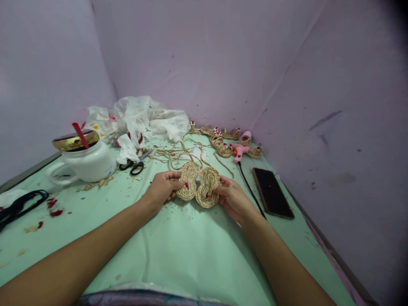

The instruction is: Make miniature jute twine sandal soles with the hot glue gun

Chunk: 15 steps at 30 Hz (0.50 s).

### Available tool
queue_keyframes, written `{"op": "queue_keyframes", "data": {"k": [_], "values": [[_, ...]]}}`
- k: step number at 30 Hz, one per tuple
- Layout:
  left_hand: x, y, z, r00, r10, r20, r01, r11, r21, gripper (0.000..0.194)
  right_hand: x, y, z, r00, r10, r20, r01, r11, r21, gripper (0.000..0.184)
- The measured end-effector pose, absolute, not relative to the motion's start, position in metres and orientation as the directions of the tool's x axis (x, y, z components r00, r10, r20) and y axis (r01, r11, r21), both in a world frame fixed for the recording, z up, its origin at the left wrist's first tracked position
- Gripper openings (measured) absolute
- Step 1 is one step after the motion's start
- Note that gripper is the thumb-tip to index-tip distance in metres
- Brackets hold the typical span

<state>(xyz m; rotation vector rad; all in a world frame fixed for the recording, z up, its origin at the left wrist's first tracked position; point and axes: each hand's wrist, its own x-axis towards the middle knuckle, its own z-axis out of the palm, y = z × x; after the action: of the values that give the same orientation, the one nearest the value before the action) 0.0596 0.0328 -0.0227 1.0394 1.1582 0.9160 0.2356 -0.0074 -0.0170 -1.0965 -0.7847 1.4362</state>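
Two figure-eight pieces of coiled straw rope are held up side by side over the table. My left hand (164, 187) pinches the left coiled rope piece (190, 174) at its edge, thumb on top near a red spot. The right coiled rope piece (208, 180) is gripped along its right edge by my right hand (232, 195), and it too has a red spot low down. Their inner edges come very close together; whether they touch I cannot tell. Behind them, loose braided rope (174, 153) lies in tangled lengths.
Left stand a white mug (92, 163) with a gold lid and red straw, and black-handled scissors (137, 168). A white plastic bag (149, 114) lies at the back. Right are a pink glue gun (239, 153) with a black cord, a phone (273, 193) and several rope pieces (223, 148).
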Motion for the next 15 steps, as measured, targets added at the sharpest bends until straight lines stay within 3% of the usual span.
{"op": "queue_keyframes", "data": {"k": [9,15], "values": [[0.0591,0.0344,-0.0237,0.166,0.949,-0.269,-0.028,0.277,0.961,0.026,0.2378,-0.0065,-0.0198,0.044,0.977,-0.208,-0.373,-0.177,-0.911,0.023],[0.0591,0.0344,-0.0253,0.171,0.951,-0.258,-0.022,0.265,0.964,0.025,0.2358,-0.0073,-0.0147,0.029,0.974,-0.223,-0.412,-0.192,-0.891,0.027]]}}
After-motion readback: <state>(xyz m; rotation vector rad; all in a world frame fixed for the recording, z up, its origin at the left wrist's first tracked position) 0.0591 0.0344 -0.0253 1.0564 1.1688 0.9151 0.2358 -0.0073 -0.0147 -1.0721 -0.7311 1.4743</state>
